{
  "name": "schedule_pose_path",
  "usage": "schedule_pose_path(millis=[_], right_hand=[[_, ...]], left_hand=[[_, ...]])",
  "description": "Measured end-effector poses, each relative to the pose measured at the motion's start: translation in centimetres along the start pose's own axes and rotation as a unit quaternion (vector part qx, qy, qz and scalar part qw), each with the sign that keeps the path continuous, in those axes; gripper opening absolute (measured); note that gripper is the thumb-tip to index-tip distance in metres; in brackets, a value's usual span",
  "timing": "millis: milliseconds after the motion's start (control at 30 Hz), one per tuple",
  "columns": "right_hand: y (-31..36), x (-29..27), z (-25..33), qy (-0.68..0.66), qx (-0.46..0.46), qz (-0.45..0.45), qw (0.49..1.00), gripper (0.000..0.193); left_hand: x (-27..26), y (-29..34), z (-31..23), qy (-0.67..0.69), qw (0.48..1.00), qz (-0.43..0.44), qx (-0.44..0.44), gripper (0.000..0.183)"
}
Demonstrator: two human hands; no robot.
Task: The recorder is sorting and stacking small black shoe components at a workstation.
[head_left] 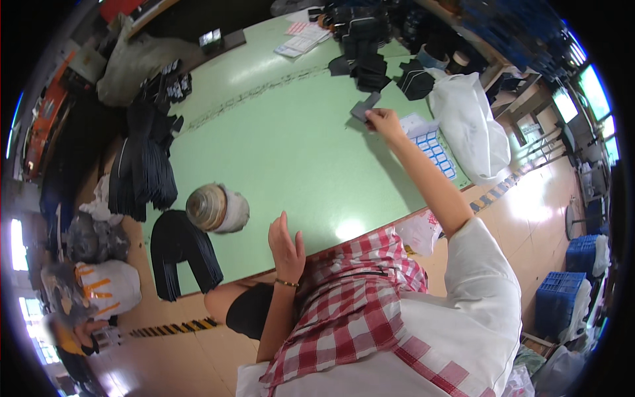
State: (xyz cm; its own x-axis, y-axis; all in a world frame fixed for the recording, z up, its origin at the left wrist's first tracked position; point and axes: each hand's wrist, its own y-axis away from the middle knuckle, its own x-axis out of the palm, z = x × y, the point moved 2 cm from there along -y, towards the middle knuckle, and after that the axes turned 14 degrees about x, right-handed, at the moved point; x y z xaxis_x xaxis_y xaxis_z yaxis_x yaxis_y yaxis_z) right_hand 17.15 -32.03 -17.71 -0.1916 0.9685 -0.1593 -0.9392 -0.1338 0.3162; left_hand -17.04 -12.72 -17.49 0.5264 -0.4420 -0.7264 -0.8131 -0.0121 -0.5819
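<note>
My right hand (385,124) is stretched far over the green table (291,159), its fingers pinched on the edge of a small dark grey fabric piece (362,109). Just beyond that piece lie flat black fabric pieces (370,71). Close to the table's near edge, my left hand (286,250) holds nothing, fingers extended and thumb apart. To its left a round brownish object with a whitish wrap (218,208) rests on the tabletop; its kind is unclear. A curved stack of black fabric strips (173,245) sits at the near left corner.
More black strips (142,159) hang over the left edge. A white plastic bag (469,126) and a sheet of blue-bordered labels (434,155) lie at the right. Papers (304,41) are at the far side. Blue crates (559,301) stand on the floor to the right.
</note>
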Motion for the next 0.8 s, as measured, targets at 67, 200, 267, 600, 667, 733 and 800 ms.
schedule_pose_path(millis=[67,200,267,600,667,733,800], right_hand=[[-3.7,-2.1,0.2,0.000,0.048,-0.026,0.998,0.028],[-6.7,-4.0,-0.2,0.093,0.143,-0.158,0.973,0.031],[-6.9,-3.6,0.6,0.212,0.101,-0.174,0.956,0.036],[-2.7,-4.2,10.0,0.484,-0.130,-0.296,0.813,0.018],[-3.1,-7.8,13.4,0.445,-0.165,-0.372,0.798,0.034],[-6.6,-9.8,15.1,0.419,-0.166,-0.405,0.796,0.033],[-12.9,-13.0,14.4,0.515,-0.199,-0.400,0.732,0.024]], left_hand=[[0.8,1.0,0.4,-0.012,1.000,0.004,-0.006,0.045],[1.3,1.4,0.3,-0.052,0.999,0.014,0.006,0.040],[1.3,1.7,0.7,-0.051,0.999,0.012,0.003,0.040],[0.8,1.1,0.9,-0.046,0.999,-0.011,-0.009,0.035],[0.8,1.9,0.9,-0.015,1.000,-0.018,-0.016,0.032],[-0.1,3.0,1.6,-0.005,0.997,0.015,-0.077,0.026],[-0.3,3.0,1.4,-0.039,0.998,-0.029,-0.028,0.023]])
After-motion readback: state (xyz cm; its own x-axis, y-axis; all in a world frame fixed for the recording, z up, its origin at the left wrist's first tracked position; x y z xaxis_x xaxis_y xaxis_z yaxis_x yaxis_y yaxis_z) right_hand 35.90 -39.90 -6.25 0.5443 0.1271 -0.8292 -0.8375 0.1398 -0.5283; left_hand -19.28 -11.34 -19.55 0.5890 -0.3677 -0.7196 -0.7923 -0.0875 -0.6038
